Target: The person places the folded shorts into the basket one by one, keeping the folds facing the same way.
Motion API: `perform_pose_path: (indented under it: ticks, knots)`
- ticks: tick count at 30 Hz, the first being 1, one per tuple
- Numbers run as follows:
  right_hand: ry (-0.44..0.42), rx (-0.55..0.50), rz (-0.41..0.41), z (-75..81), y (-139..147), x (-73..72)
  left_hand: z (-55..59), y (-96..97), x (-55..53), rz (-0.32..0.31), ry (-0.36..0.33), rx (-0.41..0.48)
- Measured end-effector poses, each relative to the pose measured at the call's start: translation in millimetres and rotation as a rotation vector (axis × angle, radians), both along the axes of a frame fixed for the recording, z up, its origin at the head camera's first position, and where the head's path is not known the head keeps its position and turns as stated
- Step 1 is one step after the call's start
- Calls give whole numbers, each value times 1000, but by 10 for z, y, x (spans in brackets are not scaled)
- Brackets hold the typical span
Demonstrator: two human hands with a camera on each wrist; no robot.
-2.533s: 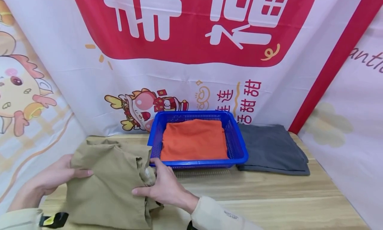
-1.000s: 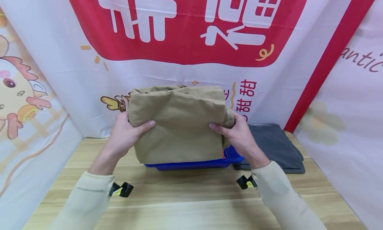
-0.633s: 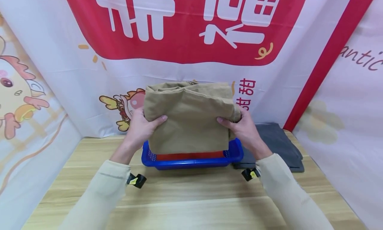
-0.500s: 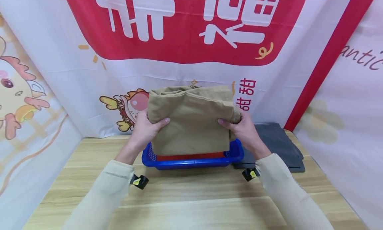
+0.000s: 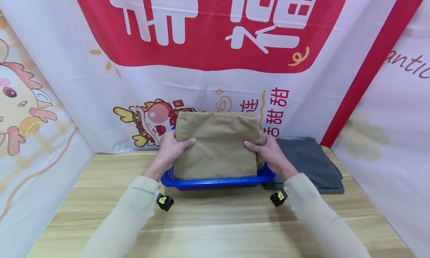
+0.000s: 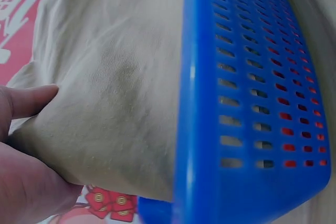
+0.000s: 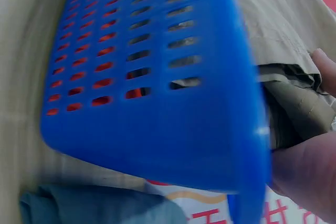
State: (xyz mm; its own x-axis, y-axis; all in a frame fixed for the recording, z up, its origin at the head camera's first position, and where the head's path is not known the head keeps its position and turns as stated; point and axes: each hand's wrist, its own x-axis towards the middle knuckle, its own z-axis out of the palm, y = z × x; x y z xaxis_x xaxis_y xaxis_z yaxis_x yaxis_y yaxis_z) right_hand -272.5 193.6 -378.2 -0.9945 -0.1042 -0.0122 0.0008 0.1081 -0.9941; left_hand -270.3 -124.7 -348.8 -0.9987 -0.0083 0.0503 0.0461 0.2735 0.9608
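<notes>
A folded khaki garment (image 5: 216,146) is tilted, its lower edge inside the blue plastic basket (image 5: 218,183). My left hand (image 5: 170,150) grips its left side, thumb on the near face. On the opposite side my right hand (image 5: 271,152) holds it the same way, also thumb in front. In the left wrist view the khaki cloth (image 6: 115,93) sits behind the basket rim, and orange-red cloth (image 6: 289,148) shows through the lower holes. The right wrist view has the layered folds of the garment (image 7: 286,45) between thumb and fingers, just past the basket wall (image 7: 173,124).
A folded dark grey garment (image 5: 309,164) lies on the wooden table (image 5: 215,224) against the basket's right side. Behind stands a printed white and red cloth backdrop (image 5: 208,52), with more printed cloth at both sides.
Both hands lifted the khaki garment from the left of the table and carried it right, over the basket. In the last half second it has come down, covering the orange cloth in the head view.
</notes>
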Motion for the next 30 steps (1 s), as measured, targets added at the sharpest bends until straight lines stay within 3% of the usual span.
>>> perform_pose_path:
  ticks: [7,10,19,22,30]
  knots:
    - [-112,-3,8,-111,-15,-83,-147,8,-151,6,-98,23]
    - [-103,26,8,-134,-52,-115,-223,4,-210,4,-125,61]
    - [-75,147,-57,-264,-183,-192,-491,12,-321,27,-150,42]
    - [-51,214,-88,-295,-224,-208,-552,9,-342,32,-157,25]
    - [-25,555,-154,-368,-274,-242,-657,22,-395,30,-120,-84]
